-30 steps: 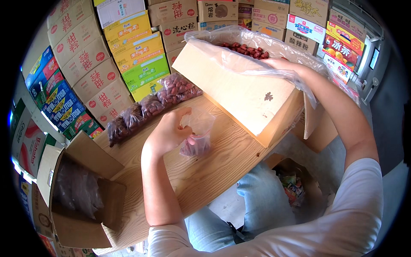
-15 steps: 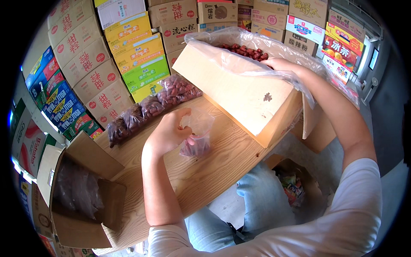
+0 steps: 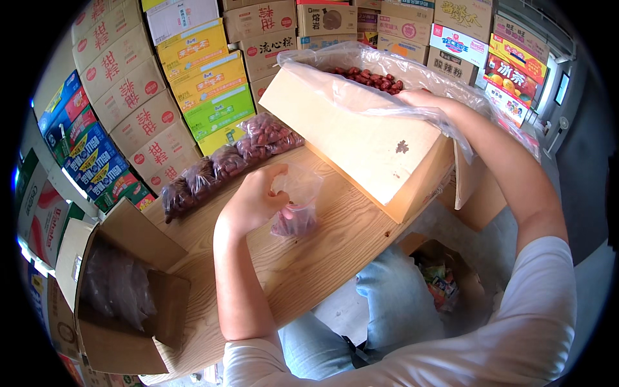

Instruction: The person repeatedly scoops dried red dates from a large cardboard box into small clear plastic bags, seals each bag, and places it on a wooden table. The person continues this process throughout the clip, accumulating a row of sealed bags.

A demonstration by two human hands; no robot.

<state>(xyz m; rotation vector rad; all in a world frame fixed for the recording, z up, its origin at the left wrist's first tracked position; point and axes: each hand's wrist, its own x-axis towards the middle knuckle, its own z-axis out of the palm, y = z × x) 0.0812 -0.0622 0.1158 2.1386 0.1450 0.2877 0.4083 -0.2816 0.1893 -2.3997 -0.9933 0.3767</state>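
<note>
My left hand (image 3: 261, 200) pinches the top of a clear plastic bag (image 3: 293, 218) with some dark red dates at its bottom, over the wooden table (image 3: 322, 264). My right hand (image 3: 422, 103) reaches into a large cardboard box (image 3: 348, 142) at the red dates (image 3: 371, 77) inside its clear plastic liner (image 3: 458, 87); its fingertips are hidden. Several filled date bags (image 3: 213, 168) lie in a row along the table's back, left of the box.
An open carton (image 3: 164, 242) with clear bags (image 3: 119, 284) inside sits at the table's left. Stacked cartons (image 3: 200, 71) form a wall behind the table. A carton (image 3: 467, 280) holding colourful packets stands low on the right, beside my jeans-clad legs (image 3: 393, 290).
My right forearm has shifted slightly leftward at the box. My left hand and the bag it holds stay in the same place.
</note>
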